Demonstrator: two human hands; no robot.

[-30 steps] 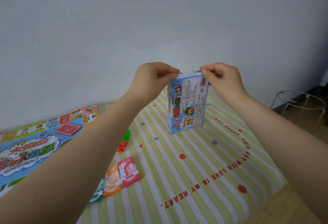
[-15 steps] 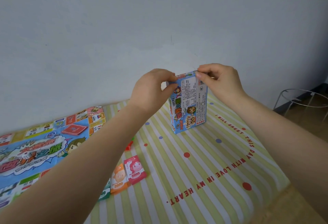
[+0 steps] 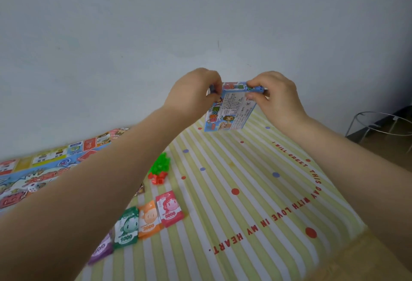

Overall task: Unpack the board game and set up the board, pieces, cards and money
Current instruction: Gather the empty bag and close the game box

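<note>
Two hands meet at the top of the small blue game box (image 3: pixel 227 111), which we take as our landmark in the single head view: our left hand (image 3: pixel 194 93) pinches its upper left corner and our right hand (image 3: pixel 276 95) pinches its upper right edge, fingers curled on the card, so the box hangs tilted above the striped cloth (image 3: pixel 245 191), apparently clear of it. Below and left of the box lie green pieces (image 3: pixel 161 164) beside red pieces (image 3: pixel 158 178); further below, money notes (image 3: pixel 147 220) sit fanned in a row. Far left of the box, the board (image 3: pixel 44 169) lies unfolded, partly behind our left forearm. We judge we are working at the box's top flap, though whether it is open we cannot tell. If we tip it further with the flap loose, any contents could spill onto the cloth and scatter the sorted pieces; a hard pull might tear the thin card.
</note>
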